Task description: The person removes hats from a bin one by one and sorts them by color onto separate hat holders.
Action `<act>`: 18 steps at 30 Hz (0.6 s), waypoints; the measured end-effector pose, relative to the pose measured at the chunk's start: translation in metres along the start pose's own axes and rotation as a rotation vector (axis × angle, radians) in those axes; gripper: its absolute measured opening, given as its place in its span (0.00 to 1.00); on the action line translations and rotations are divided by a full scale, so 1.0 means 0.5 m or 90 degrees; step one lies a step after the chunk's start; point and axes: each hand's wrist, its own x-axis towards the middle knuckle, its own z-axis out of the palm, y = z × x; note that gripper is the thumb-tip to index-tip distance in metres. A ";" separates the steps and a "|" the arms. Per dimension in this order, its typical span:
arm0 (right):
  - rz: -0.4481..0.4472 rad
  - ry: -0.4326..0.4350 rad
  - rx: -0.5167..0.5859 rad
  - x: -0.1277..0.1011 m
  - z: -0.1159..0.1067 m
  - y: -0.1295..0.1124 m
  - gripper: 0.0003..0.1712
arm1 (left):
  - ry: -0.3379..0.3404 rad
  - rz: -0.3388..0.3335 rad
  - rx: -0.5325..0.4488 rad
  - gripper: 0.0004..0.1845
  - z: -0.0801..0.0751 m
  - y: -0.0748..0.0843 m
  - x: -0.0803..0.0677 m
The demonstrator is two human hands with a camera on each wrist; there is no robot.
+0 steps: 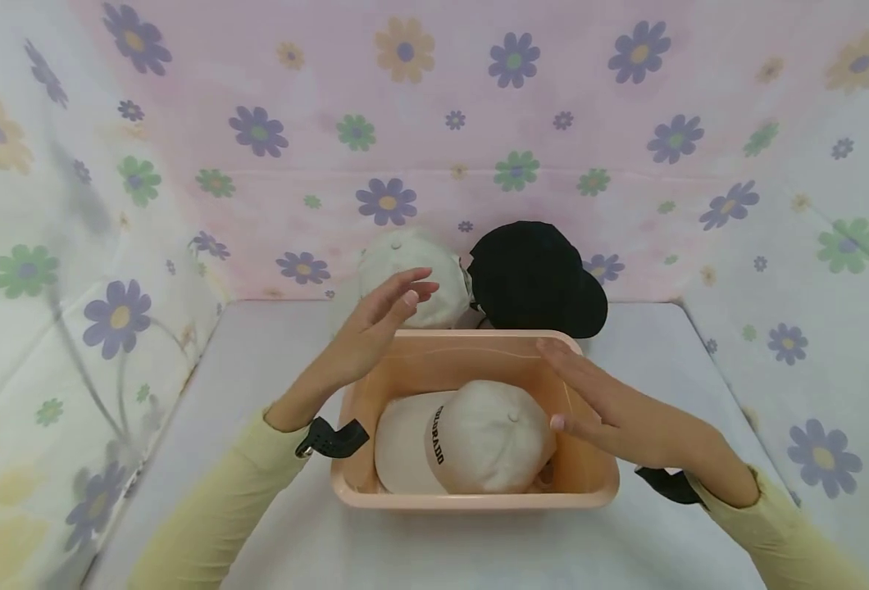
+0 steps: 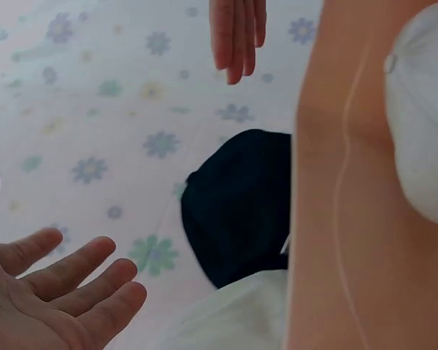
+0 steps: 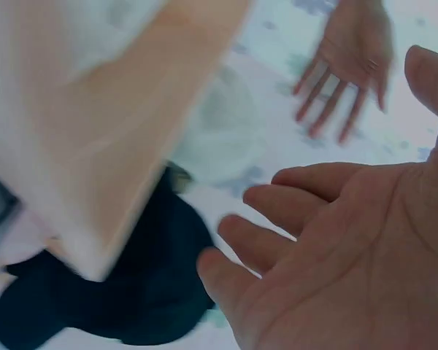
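A cream baseball cap (image 1: 489, 438) with dark COLORADO lettering lies inside a peach plastic bin (image 1: 471, 501), its brim toward the left. Behind the bin sit a white cap (image 1: 412, 262) and, to its right, a black cap (image 1: 530, 279) with its brim turned right. My left hand (image 1: 375, 324) hovers over the bin's back left corner, in front of the white cap, fingers loosely bent and holding nothing. Over the bin's right side is my right hand (image 1: 611, 406), fingers extended, thumb apart, also holding nothing. Both wrist views show bare palms, with the black cap (image 2: 237, 208) beyond.
The bin stands on a white-covered table (image 1: 272, 352). A pink flowered cloth (image 1: 434, 147) hangs behind the caps, and pale flowered cloth walls (image 1: 825, 328) rise at left and right. Each wrist wears a black strap (image 1: 338, 438).
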 end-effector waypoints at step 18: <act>0.065 0.045 -0.086 -0.036 0.094 0.062 0.54 | -0.356 0.048 0.261 0.26 0.139 -0.073 0.049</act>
